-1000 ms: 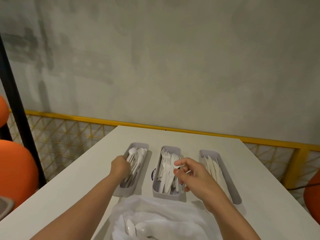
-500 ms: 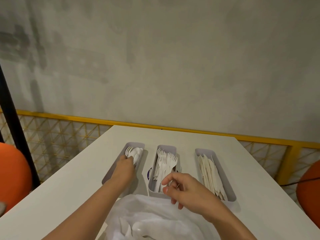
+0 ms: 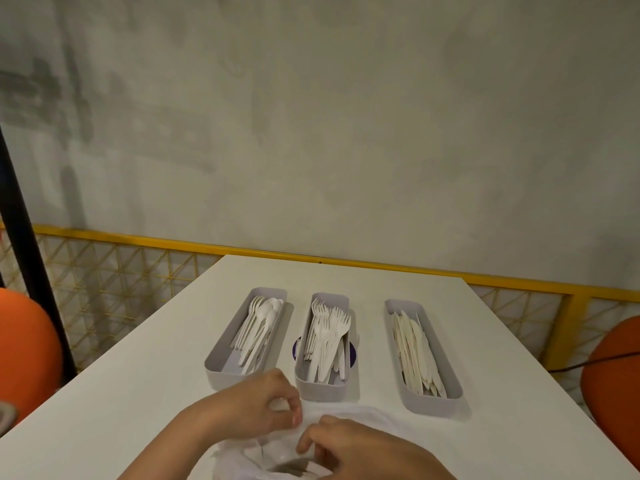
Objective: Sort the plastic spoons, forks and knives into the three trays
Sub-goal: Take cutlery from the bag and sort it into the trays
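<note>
Three grey trays stand side by side on the white table. The left tray holds spoons, the middle tray holds forks, and the right tray holds knives. In front of them, at the frame's bottom edge, lies a white plastic bag. My left hand pinches the bag's rim just in front of the left tray. My right hand curls its fingers over the bag's mouth from the right. What is inside the bag is mostly hidden.
A round purple thing sticks out from under the middle tray. A yellow mesh railing runs behind the table under a grey wall. Orange seats stand at the left and right, and a black post rises at the left.
Both hands have drawn back from the trays to the bag. The left hand left the spoon tray and the right hand left the fork tray; both now grip the bag's mouth.
</note>
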